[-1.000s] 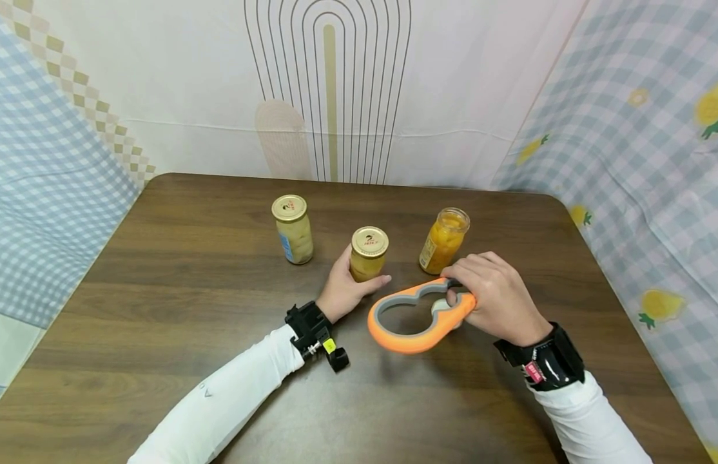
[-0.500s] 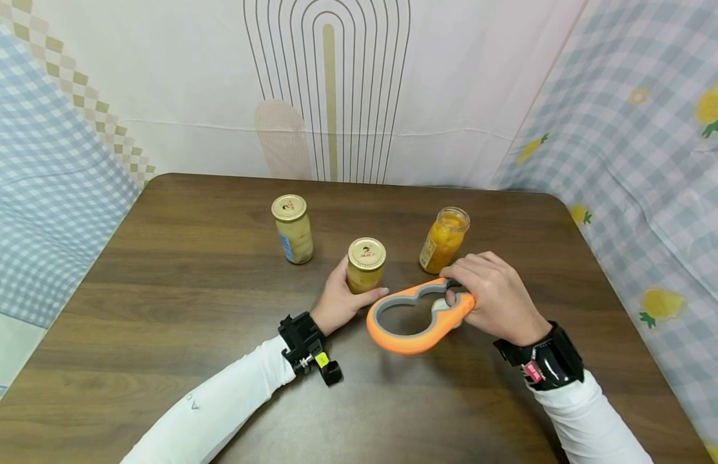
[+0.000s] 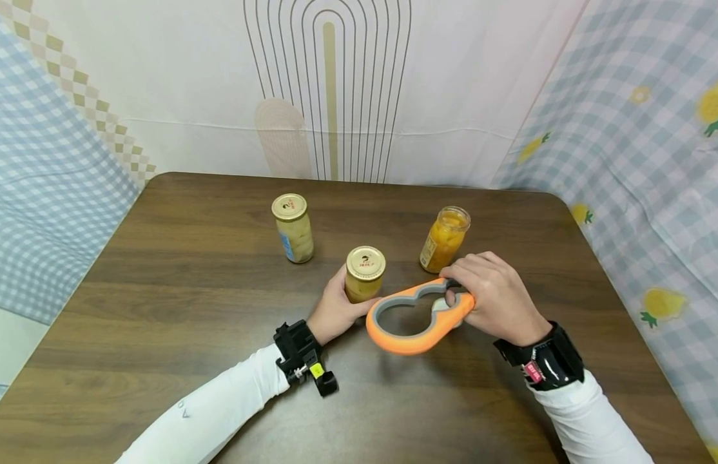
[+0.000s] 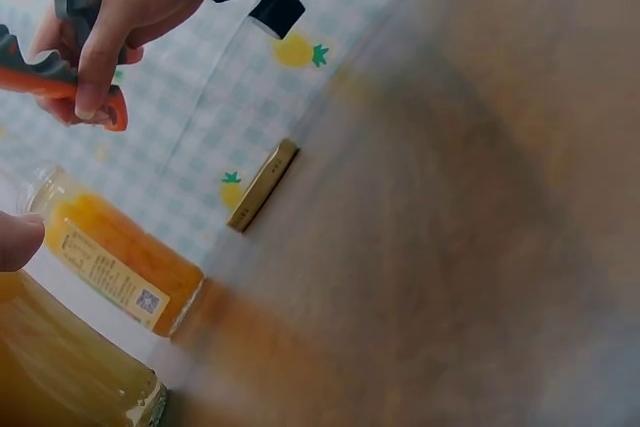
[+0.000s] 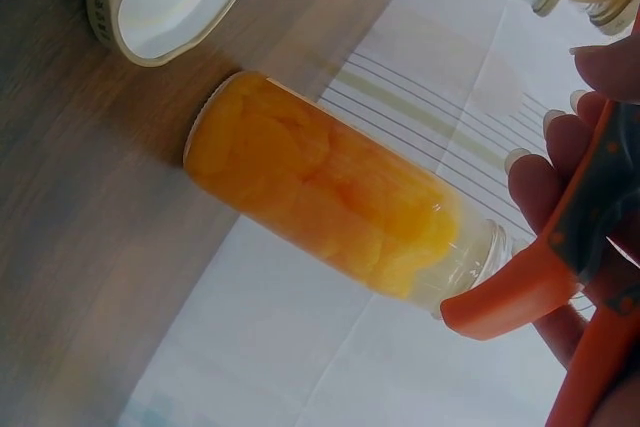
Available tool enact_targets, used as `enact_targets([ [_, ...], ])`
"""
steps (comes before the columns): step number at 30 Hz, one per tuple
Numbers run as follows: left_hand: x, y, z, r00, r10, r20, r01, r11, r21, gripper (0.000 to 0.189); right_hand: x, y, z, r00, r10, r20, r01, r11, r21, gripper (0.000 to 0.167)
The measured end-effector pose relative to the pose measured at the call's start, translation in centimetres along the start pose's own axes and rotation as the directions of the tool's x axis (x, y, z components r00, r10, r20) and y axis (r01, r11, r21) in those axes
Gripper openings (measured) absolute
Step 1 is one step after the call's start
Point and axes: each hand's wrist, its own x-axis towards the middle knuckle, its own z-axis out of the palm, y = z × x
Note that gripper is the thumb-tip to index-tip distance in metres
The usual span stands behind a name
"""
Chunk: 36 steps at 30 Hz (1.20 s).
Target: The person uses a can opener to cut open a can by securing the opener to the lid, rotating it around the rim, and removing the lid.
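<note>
My left hand [image 3: 336, 310] grips a glass jar [image 3: 363, 287] of pale fruit with a gold lid, its thumb along the near side. The jar stands upright around the middle of the table. My right hand [image 3: 499, 298] holds an orange and grey jar opener [image 3: 402, 345] by its handles, the loop pointing left toward the capped jar. Beyond the right hand stands a lidless jar [image 3: 443, 245] of orange fruit, also seen upright beside its label in the left wrist view. A loose gold lid [image 5: 185, 2], white inside, lies on the table, mostly hidden under the opener in the head view.
Another capped jar [image 3: 295, 235] of pale fruit stands at the back left. The brown wooden table [image 3: 162, 277] ends at a white patterned cloth [image 3: 191, 77] behind, with a blue checked cloth [image 3: 614, 167] hanging at the right.
My left hand has drawn the capped jar toward the near side of the table and slightly left. The right hand and the jar opener have stayed almost still.
</note>
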Motion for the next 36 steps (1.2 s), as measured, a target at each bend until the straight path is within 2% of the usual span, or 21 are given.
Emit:
enact_targets([
  [10,-0.9,0.2,0.0,1.0,-0.013,0.02,0.013,0.999,0.042,0.073,0.2,-0.5,-0.4,0.999,0.035,0.003,-0.035,0.999,0.009,0.027],
  [17,-1.6,0.4,0.2,0.998,-0.021,0.055,0.025,0.997,-0.069,0.075,0.3,-1.0,-0.2,0.999,0.036,-0.016,-0.035,0.999,0.018,0.027],
  [21,-2.2,0.6,0.4,0.998,-0.018,0.059,0.022,0.998,-0.061,0.073,0.6,-1.2,-0.1,0.998,0.024,-0.06,-0.023,0.999,0.024,0.026],
  [25,-2.6,0.6,0.6,0.997,0.016,0.069,-0.014,0.999,-0.031,0.071,1.1,-1.7,-0.2,0.996,0.02,-0.09,-0.016,0.999,0.047,0.023],
  [31,-2.8,0.7,0.7,0.989,0.106,0.103,-0.105,0.994,-0.012,0.069,2.3,-2.8,-0.5,0.996,0.043,-0.078,-0.037,0.997,0.068,0.021],
  [36,-2.5,0.8,0.9,0.981,0.165,0.098,-0.161,0.986,-0.05,0.066,3.7,-3.7,-0.5,0.994,0.065,-0.09,-0.059,0.996,0.066,0.021],
])
